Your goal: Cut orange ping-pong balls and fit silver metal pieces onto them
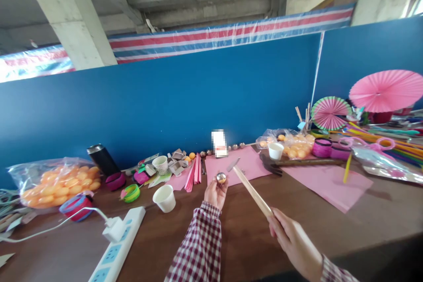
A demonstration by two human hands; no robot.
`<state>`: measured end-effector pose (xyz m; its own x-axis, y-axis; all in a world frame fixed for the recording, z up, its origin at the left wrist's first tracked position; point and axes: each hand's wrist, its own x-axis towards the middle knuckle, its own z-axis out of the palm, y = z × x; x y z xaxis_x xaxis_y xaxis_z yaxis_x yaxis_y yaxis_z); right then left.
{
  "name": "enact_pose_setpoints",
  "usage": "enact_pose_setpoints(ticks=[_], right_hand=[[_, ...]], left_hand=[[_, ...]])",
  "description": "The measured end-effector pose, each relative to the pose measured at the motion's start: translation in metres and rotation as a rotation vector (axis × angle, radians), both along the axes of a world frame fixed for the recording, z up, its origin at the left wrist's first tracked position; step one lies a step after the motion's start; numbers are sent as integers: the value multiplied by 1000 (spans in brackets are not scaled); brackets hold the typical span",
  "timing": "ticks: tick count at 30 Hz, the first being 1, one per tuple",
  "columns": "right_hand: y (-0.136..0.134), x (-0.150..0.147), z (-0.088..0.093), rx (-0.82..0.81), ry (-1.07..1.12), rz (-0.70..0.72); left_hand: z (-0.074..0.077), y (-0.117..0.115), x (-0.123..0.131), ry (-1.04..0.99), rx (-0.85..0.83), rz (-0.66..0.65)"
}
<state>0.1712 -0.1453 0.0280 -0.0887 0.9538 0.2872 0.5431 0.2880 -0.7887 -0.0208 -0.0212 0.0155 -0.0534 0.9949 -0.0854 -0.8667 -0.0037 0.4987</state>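
2 grips, inward of the table's point(244, 242) front edge
My left hand point(215, 194) pinches a shiny ball point(221, 178); my right hand point(291, 239) clenches a hammer point(254, 192) slanting forward-left towards it.

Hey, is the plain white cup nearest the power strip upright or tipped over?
Upright: the white cup stands on its base on the brown table, its open mouth facing up.

Checked sleeves point(200, 249), burgundy and white, gathered left cuff point(211, 208)
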Motion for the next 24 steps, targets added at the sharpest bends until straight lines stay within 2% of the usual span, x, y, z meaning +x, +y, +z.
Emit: enact_pose_setpoints(ticks=[6, 18, 24], right_hand=[[0, -3, -2, -28, -10, 35], [-1, -2, -7, -29, 6, 7], [-1, -4, -10, -8, -5, 5]], left_hand=[[-1, -1, 1, 18, 12, -41], [2, -3, 1, 64, 1, -66], [0, -1, 2, 97, -16, -5]])
